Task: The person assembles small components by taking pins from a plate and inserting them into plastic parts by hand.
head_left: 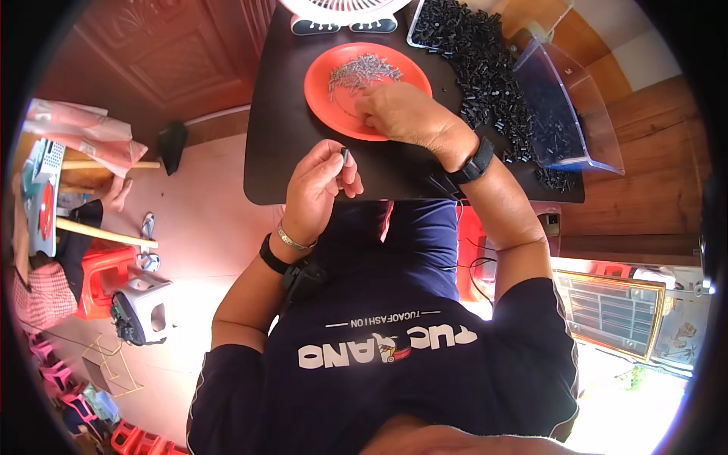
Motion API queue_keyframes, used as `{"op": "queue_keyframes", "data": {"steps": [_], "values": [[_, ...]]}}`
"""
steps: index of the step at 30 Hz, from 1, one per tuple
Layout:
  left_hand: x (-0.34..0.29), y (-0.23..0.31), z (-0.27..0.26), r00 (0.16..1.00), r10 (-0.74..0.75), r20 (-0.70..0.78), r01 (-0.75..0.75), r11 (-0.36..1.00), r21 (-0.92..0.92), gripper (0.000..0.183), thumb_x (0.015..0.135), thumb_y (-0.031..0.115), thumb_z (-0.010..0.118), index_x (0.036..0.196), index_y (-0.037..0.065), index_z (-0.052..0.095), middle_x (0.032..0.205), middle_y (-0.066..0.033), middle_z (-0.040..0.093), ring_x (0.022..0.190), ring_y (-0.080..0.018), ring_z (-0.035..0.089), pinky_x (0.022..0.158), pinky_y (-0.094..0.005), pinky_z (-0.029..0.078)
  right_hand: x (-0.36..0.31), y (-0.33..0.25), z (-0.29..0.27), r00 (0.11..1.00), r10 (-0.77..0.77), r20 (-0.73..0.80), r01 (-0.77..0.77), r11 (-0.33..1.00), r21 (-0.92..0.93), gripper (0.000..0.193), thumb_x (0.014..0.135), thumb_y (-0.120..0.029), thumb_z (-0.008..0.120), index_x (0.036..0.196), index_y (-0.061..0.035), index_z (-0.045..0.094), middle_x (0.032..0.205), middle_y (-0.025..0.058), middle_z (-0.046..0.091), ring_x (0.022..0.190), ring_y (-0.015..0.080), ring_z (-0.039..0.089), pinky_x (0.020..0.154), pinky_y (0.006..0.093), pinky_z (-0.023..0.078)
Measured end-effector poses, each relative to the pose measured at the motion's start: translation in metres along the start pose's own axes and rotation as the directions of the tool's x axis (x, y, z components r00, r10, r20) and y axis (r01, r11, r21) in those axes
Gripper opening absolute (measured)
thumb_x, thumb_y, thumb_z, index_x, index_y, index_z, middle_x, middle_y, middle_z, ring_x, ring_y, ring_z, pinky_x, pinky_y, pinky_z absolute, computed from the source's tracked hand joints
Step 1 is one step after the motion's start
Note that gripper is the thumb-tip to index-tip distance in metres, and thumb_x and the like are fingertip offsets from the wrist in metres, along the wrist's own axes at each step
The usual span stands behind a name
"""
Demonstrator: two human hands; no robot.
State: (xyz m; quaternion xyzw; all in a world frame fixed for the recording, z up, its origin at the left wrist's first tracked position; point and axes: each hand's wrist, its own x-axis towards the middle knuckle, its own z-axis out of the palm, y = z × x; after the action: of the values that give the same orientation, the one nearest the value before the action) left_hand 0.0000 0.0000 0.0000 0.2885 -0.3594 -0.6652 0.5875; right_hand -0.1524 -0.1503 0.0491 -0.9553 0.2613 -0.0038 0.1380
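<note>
A small black cylindrical piece (345, 155) is pinched between the thumb and fingers of my left hand (321, 176), just above the near edge of the dark table (277, 121). My right hand (402, 112) reaches over a round red plate (318, 89), its fingers bent down and together at the plate's surface. Whether those fingertips hold anything is hidden by the hand. A heap of small silvery metal pins (362, 72) lies on the far part of the plate, right by my right fingers.
Many black cylindrical pieces (485, 83) spread over the table's right side, by a clear plastic bin (561, 114) with more pieces inside. A white fan (345, 9) stands at the far edge. On the left, another person's hand (116, 194) shows near red stools (105, 280).
</note>
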Motion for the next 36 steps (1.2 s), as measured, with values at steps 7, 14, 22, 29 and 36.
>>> {"op": "queue_keyframes", "data": {"steps": [7,14,22,29,36], "values": [[0.001,-0.001,-0.004,1.0,0.029,-0.009,-0.029,1.0,0.009,0.019,0.095,0.021,0.044,0.092,0.004,0.05,0.075,-0.0047,0.051,0.068,-0.0173,0.054,0.064,-0.0272,0.041,-0.013,-0.001,0.003,0.972,-0.027,-0.234,0.042,0.997,0.06,0.011,0.08,-0.008,0.059,0.089,-0.0017,0.057,0.088,0.0135,0.061,0.085,0.028,0.06,0.07,0.0373,0.046],[0.004,0.0,0.014,1.0,-0.002,0.018,0.002,1.0,0.019,0.022,0.095,0.024,0.045,0.091,0.004,0.05,0.074,-0.0025,0.051,0.065,-0.0142,0.054,0.061,-0.024,0.041,-0.056,-0.022,-0.005,0.92,0.302,-0.249,0.13,0.365,0.922,0.012,0.09,-0.005,0.058,0.099,0.0012,0.062,0.082,0.0013,0.061,0.073,0.0067,0.055,0.069,0.0208,0.047],[0.006,-0.01,0.035,0.996,-0.017,0.082,0.016,1.0,0.01,0.023,0.095,0.025,0.046,0.09,0.003,0.05,0.073,-0.0024,0.05,0.064,-0.0138,0.054,0.06,-0.0238,0.041,-0.084,-0.051,0.015,0.905,0.343,-0.252,0.223,0.123,0.967,0.009,0.089,-0.005,0.061,0.096,0.0014,0.063,0.086,0.003,0.064,0.079,0.0087,0.059,0.074,0.0234,0.049],[0.005,-0.013,0.04,0.997,0.011,0.081,-0.025,0.984,0.178,0.024,0.096,0.025,0.042,0.091,0.002,0.048,0.073,-0.0035,0.045,0.066,-0.0161,0.051,0.062,-0.0267,0.04,-0.091,-0.056,0.025,0.899,0.347,-0.267,0.214,0.183,0.959,0.009,0.091,-0.005,0.058,0.095,0.003,0.061,0.082,0.0062,0.065,0.077,0.012,0.062,0.072,0.0251,0.051],[0.004,-0.018,0.035,0.993,0.112,-0.019,-0.108,0.982,0.152,0.021,0.094,0.02,0.045,0.096,0.0,0.053,0.072,-0.003,0.052,0.064,-0.0124,0.054,0.06,-0.0234,0.043,-0.088,-0.074,0.023,0.81,0.339,-0.478,0.283,0.489,0.825,0.007,0.087,0.002,0.059,0.093,0.0056,0.061,0.075,0.0077,0.062,0.065,0.0131,0.064,0.06,0.0254,0.052]]}}
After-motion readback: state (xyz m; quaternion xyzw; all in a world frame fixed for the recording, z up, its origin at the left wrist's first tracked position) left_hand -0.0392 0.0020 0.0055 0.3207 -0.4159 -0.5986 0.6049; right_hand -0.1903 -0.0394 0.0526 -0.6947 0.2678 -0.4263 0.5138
